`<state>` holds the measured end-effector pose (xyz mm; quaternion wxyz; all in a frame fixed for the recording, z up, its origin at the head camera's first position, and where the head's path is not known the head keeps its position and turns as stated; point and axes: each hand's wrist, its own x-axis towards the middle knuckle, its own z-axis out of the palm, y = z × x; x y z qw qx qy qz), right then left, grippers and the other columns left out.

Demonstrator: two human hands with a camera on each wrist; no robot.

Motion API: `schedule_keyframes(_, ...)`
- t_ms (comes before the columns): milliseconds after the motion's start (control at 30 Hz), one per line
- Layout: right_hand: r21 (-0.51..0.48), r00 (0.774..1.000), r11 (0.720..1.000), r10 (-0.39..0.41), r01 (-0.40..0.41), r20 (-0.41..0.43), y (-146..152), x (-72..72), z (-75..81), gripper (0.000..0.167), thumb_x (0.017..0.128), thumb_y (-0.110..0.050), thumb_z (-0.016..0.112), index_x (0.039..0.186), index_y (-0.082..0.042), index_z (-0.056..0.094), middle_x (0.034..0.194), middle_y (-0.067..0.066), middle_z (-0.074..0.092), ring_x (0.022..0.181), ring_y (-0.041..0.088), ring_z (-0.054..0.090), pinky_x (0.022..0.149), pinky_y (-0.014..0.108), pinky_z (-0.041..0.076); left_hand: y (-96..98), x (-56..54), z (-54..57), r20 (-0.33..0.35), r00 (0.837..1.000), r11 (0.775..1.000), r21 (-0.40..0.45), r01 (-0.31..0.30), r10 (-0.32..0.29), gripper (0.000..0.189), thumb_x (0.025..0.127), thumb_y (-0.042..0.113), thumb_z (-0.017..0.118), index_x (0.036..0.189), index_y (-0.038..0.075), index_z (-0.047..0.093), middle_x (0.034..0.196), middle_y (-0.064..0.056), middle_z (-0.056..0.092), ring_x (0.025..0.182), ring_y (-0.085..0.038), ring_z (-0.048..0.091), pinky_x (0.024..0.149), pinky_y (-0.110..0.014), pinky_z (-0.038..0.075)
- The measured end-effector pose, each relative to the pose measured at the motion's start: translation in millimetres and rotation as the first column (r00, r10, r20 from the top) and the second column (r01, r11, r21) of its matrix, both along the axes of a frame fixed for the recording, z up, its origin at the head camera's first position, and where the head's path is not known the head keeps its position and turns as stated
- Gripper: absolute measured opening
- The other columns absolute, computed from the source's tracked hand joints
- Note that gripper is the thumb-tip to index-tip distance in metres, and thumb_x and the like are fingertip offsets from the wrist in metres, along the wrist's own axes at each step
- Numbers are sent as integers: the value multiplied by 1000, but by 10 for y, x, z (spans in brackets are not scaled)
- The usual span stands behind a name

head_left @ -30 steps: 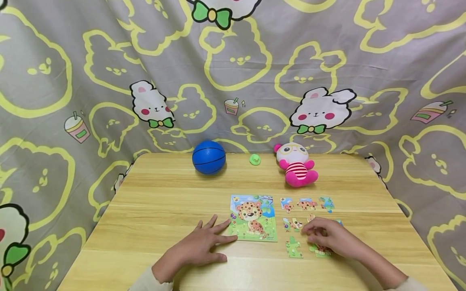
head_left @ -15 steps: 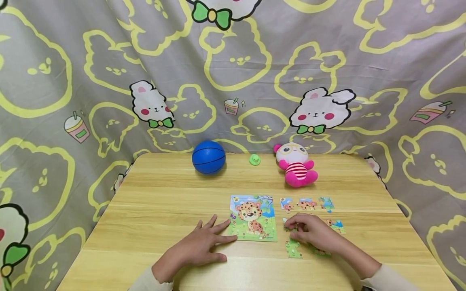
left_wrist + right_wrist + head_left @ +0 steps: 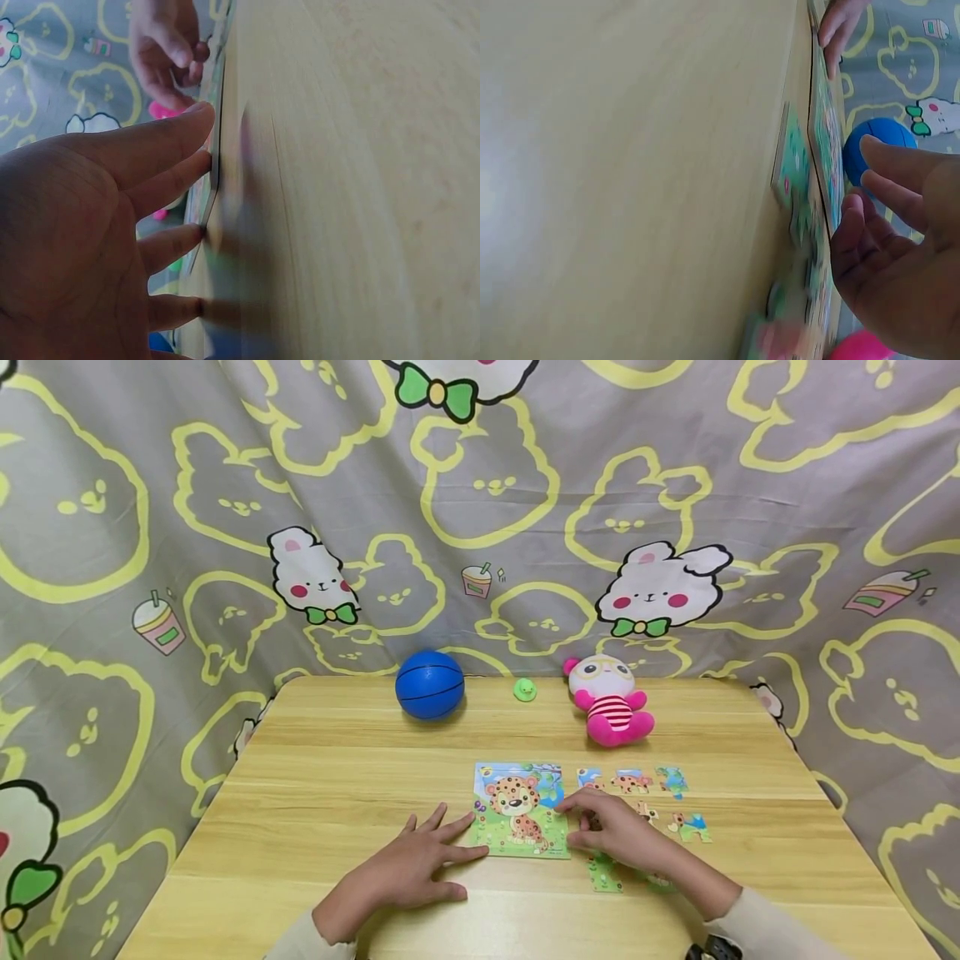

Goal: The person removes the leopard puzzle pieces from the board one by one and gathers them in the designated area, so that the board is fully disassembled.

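A square picture puzzle board with a spotted leopard cub lies flat on the wooden table. My left hand has its fingers spread, the tips touching the board's left edge; the left wrist view shows those fingertips against the thin edge. At the board's right edge hovers my right hand, thumb apart from loosely bent fingers. Nothing shows between its fingers in the right wrist view. Loose puzzle pieces lie in rows to the right, including a leopard piece and a green corner piece. My right hand partly hides several.
Along the table's back stand a blue ball, a small green duck and a pink panda plush. A patterned grey curtain hangs behind the table.
My right hand has moved left across the loose pieces to the board's right edge, uncovering pieces on the right. My left hand and the board have stayed in place.
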<state>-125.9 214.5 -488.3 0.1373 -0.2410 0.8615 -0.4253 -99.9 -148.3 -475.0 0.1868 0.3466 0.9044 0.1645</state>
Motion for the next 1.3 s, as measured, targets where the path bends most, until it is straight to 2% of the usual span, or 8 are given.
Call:
schedule_keyframes(300,40,999,999,21,-20,-26,-194,-20,-26,46,90,-18,82,132,-8,67,96,2,58,75,8,51,64,24,47,0,-2,-7,3,1000,1000,0,0,0,59,95,59,64,150,43,52,171,-1,25,154,-51,17,108,-81,23)
schedule_keyframes(600,90,1000,996,3,0,-31,-286,-13,-29,49,87,-14,84,132,-7,66,106,0,59,73,8,50,63,24,46,3,1,10,9,1000,1000,-7,-4,4,59,95,58,65,150,43,53,171,-1,26,154,-51,17,108,-81,24)
schedule_keyframes(867,132,999,991,9,-4,-34,-341,-30,-5,49,85,-10,84,132,-8,67,107,-1,60,92,16,54,78,27,49,1,2,-6,4,1000,1000,4,-4,4,58,95,58,65,150,43,53,170,-1,26,153,-51,18,107,-82,23)
schedule_keyframes(1067,147,1000,989,3,2,-29,-369,-33,24,52,85,-7,84,133,-6,65,100,0,55,88,17,50,73,27,45,-2,1,-38,-5,1000,1000,8,-6,6,59,94,59,66,149,44,53,170,0,27,154,-50,18,107,-82,23)
schedule_keyframes(1300,142,999,990,-1,7,-46,-373,-25,31,45,84,-9,85,125,-10,65,102,0,54,88,17,50,73,28,46,-3,-1,-39,-4,1000,1000,9,-5,5,58,94,58,66,149,43,53,170,0,26,154,-51,18,107,-82,23)
